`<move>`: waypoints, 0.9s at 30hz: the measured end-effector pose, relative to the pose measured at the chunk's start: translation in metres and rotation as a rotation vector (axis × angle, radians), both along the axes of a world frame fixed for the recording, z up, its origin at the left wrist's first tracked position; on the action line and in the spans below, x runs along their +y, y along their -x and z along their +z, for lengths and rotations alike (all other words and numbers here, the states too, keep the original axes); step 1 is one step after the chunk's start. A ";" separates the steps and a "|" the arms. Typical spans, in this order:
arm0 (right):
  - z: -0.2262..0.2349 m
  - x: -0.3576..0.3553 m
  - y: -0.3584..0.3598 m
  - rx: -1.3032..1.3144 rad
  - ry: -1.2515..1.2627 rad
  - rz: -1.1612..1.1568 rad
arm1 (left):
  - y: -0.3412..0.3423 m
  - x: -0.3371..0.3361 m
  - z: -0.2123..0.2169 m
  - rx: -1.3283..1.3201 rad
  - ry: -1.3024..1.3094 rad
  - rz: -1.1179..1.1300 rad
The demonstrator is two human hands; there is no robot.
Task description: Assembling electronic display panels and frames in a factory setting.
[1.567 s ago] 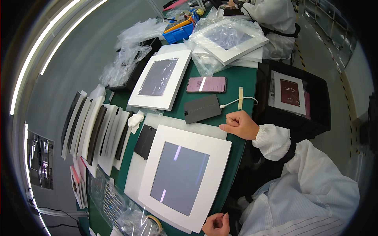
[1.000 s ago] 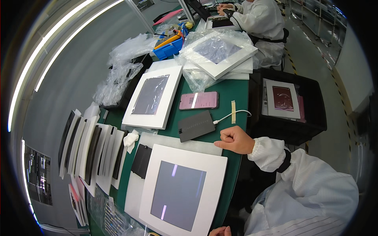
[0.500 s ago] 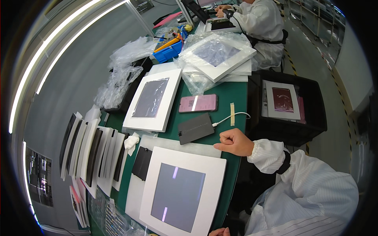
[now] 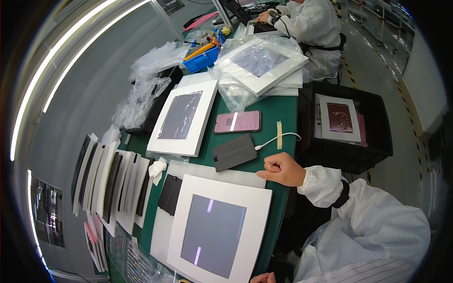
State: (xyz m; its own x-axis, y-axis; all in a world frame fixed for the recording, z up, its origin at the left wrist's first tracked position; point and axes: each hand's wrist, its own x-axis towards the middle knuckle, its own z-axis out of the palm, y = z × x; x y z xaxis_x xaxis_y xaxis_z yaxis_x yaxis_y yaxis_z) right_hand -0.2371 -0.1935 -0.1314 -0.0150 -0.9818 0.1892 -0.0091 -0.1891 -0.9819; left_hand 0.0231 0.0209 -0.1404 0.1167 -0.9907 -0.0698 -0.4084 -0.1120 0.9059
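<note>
My right hand (image 4: 283,170) rests at the green table's edge, curled into a fist with nothing visible in it. My left hand (image 4: 264,278) is mostly cut off by the lower border; its visible fingers look curled in beside the near panel. Between them and the rack lies a white-framed screen panel (image 4: 184,207), its grey screen reflecting two bright strips. Neither hand holds it. Past my right fist is a dark grey flat box (image 4: 234,153) with a white cable (image 4: 278,137) plugged in. A phone (image 4: 237,122) with a lit pink screen lies beyond.
A second white-framed panel (image 4: 202,113) and bagged panels (image 4: 283,78) lie farther up the table. Upright boards (image 4: 112,181) stand at the left. A black bin (image 4: 347,158) holds another panel. A co-worker (image 4: 314,23) sits at the far end, by a blue tray (image 4: 202,61).
The co-worker's hands have shifted slightly over their work. My own hands and the things near them stay as they were.
</note>
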 end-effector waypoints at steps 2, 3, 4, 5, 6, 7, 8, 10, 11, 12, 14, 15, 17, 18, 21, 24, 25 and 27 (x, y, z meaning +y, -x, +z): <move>0.001 0.000 -0.001 0.007 -0.005 0.003 | 0.003 -0.001 0.004 0.022 0.012 0.004; 0.001 0.001 0.000 0.015 -0.011 -0.008 | 0.005 -0.001 0.006 0.043 0.023 0.005; 0.000 0.001 0.000 0.023 -0.016 -0.018 | 0.003 -0.001 0.005 0.042 0.028 0.017; 0.000 0.001 -0.001 0.022 -0.011 -0.006 | -0.001 -0.001 0.003 0.109 -0.034 -0.001; 0.000 0.002 0.000 0.025 -0.020 -0.018 | -0.003 -0.001 0.002 0.179 -0.096 -0.022; 0.000 0.002 0.001 0.029 -0.028 -0.031 | -0.003 -0.001 0.000 0.181 -0.091 -0.013; -0.001 0.002 0.001 0.030 -0.011 -0.034 | -0.002 -0.001 0.000 0.199 -0.074 -0.022; 0.000 0.002 -0.001 0.035 -0.011 -0.029 | -0.003 0.000 -0.001 0.212 -0.055 -0.017; 0.000 0.001 -0.002 0.041 -0.013 -0.037 | -0.002 0.000 0.000 0.237 -0.083 0.008; 0.001 0.002 -0.001 0.046 -0.017 -0.040 | -0.002 0.000 0.001 0.264 -0.111 0.025; 0.001 0.002 -0.001 0.044 -0.014 -0.038 | 0.003 0.000 0.002 0.216 -0.060 0.037; 0.002 0.002 0.000 0.040 -0.011 -0.040 | 0.006 0.000 0.003 0.164 -0.009 0.045; 0.002 0.002 0.000 0.038 -0.010 -0.040 | -0.004 0.008 -0.018 0.095 0.030 0.073; 0.001 0.001 -0.001 0.036 -0.012 -0.040 | -0.009 0.010 -0.026 0.025 0.065 0.101; -0.001 0.001 0.000 0.025 -0.012 -0.042 | 0.011 -0.004 0.011 0.124 0.069 -0.017; 0.002 0.002 0.000 0.035 -0.010 -0.050 | -0.006 0.006 -0.021 -0.004 0.061 0.103; 0.002 0.002 0.000 0.035 -0.009 -0.049 | -0.006 0.008 -0.024 -0.003 0.062 0.103; 0.001 0.002 0.000 0.022 -0.021 -0.041 | -0.006 0.010 -0.026 0.048 0.044 0.128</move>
State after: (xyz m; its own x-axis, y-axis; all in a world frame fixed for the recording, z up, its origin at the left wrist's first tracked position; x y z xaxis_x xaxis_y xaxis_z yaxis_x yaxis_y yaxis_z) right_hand -0.2372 -0.1916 -0.1302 -0.0516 -0.9842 0.1696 -0.0382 -0.1678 -0.9851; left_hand 0.0291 0.0307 -0.1668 0.2396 -0.9702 -0.0349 -0.3490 -0.1196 0.9294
